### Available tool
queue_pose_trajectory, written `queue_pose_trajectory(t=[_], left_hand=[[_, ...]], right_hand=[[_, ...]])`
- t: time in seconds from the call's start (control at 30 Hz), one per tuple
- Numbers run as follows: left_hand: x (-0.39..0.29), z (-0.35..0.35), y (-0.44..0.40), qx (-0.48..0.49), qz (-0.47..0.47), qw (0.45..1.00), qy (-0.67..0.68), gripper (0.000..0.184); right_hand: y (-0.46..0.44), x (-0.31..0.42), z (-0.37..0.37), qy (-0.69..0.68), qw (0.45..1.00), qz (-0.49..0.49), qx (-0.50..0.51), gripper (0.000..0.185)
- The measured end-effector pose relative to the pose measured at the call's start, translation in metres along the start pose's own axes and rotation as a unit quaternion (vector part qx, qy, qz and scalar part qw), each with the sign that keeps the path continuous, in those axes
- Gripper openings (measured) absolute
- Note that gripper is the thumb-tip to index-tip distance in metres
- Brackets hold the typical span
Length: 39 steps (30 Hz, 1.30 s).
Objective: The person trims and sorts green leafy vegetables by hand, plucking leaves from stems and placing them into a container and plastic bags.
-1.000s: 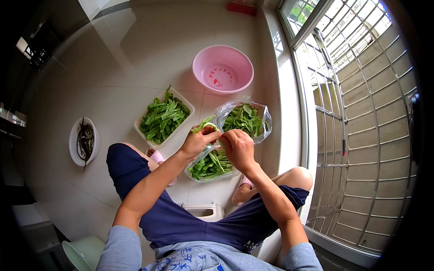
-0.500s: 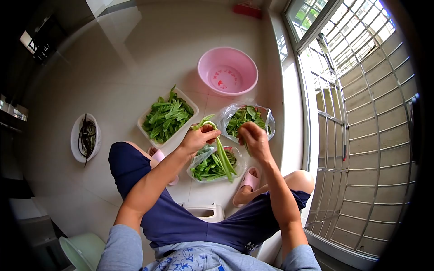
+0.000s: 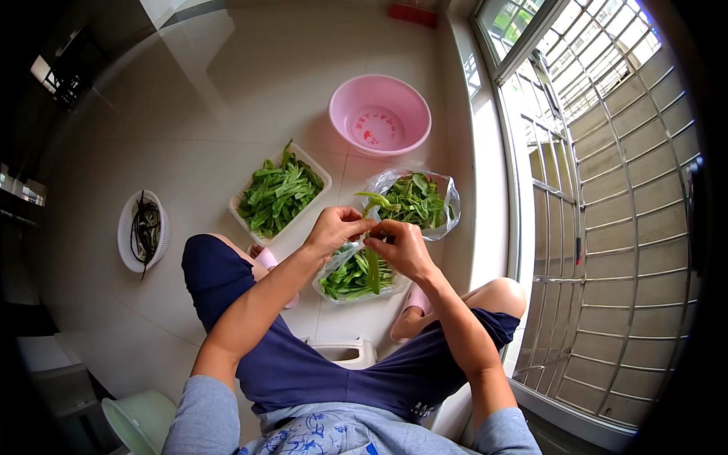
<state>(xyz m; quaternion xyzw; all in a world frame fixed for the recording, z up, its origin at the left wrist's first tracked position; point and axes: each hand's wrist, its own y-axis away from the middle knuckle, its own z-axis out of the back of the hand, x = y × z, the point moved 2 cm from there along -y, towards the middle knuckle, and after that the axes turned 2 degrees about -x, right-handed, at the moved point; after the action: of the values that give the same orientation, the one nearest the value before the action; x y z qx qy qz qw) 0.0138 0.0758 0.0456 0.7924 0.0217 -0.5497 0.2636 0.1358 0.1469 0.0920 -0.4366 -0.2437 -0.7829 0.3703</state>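
My left hand (image 3: pixel 337 231) is closed on a leafy green stem (image 3: pixel 373 201), whose pale upper end curls above the fingers. Right beside it, my right hand (image 3: pixel 402 248) pinches the same green, and a long leaf hangs down below the fingertips. Under my hands lies a plastic bag of leafy greens (image 3: pixel 353 277). Just beyond my right hand is another clear plastic bag (image 3: pixel 453 212) with cut greens in it. Past my left hand, a white rectangular basket (image 3: pixel 327 178) is heaped with green leaves.
A pink basin (image 3: pixel 406 140) stands on the tiled floor at the back. Off to the left sits a white oval basket (image 3: pixel 164 227) with dark, thin strands. A barred window (image 3: pixel 599 227) lines the right side, and a pale green bucket (image 3: pixel 140 421) is at lower left.
My right hand has moved left and down from beside the far plastic bag to meet my left hand at the stem. The long leaf now hangs straighter below my fingers.
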Motion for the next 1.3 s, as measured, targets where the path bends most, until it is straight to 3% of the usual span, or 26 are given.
queue_pose_trajectory(t=[0.1, 0.2, 0.33, 0.43, 0.6, 0.7, 0.83, 0.9, 0.97, 1.03, 1.07, 1.17, 1.3], left_hand=[[-0.005, -0.003, 0.004, 0.037, -0.014, 0.998, -0.042, 0.016], [-0.005, -0.001, 0.006, 0.068, 0.010, 0.997, -0.035, 0.014], [-0.010, 0.000, 0.006, 0.104, 0.045, 0.993, 0.032, 0.010], [-0.013, -0.001, 0.008, 0.113, 0.067, 0.984, 0.123, 0.010], [-0.008, 0.002, 0.005, 0.087, 0.079, 0.976, 0.181, 0.012], [-0.001, 0.005, 0.001, 0.071, 0.068, 0.980, 0.170, 0.012], [-0.005, -0.001, 0.005, 0.053, 0.042, 0.989, 0.129, 0.011], [-0.003, -0.006, 0.005, 0.049, 0.033, 0.993, 0.106, 0.010], [0.002, -0.010, 0.003, 0.031, 0.010, 0.986, 0.164, 0.009], [0.008, -0.018, 0.000, 0.022, 0.012, 0.980, 0.198, 0.008], [0.011, -0.020, -0.004, 0.035, 0.009, 0.970, 0.239, 0.009], [0.008, -0.027, -0.010, 0.038, 0.013, 0.957, 0.287, 0.009], [0.002, -0.049, -0.038, 0.034, 0.026, 0.979, 0.198, 0.012]], right_hand=[[0.000, -0.010, 0.003, -0.015, 1.000, -0.026, 0.007, 0.018], [-0.002, -0.020, 0.001, -0.082, 0.992, -0.055, 0.080, 0.019], [-0.001, -0.020, 0.002, -0.183, 0.972, -0.101, 0.103, 0.018], [0.001, -0.025, -0.001, -0.454, 0.857, -0.205, 0.130, 0.012], [0.001, -0.019, -0.005, -0.406, 0.887, -0.200, 0.094, 0.016], [0.001, -0.018, -0.009, -0.463, 0.852, -0.197, 0.142, 0.018], [0.001, -0.026, -0.016, -0.437, 0.866, -0.208, 0.127, 0.013], [0.001, -0.030, -0.016, -0.483, 0.835, -0.237, 0.114, 0.009], [0.000, -0.038, -0.017, -0.529, 0.810, -0.230, 0.108, 0.006], [0.000, -0.041, -0.017, -0.565, 0.780, -0.268, 0.009, 0.006], [0.003, -0.041, -0.009, -0.568, 0.776, -0.274, 0.007, 0.008], [-0.003, -0.081, 0.028, -0.549, 0.780, -0.255, -0.162, 0.010], [0.010, -0.078, 0.095, -0.562, 0.769, -0.118, -0.281, 0.008]])
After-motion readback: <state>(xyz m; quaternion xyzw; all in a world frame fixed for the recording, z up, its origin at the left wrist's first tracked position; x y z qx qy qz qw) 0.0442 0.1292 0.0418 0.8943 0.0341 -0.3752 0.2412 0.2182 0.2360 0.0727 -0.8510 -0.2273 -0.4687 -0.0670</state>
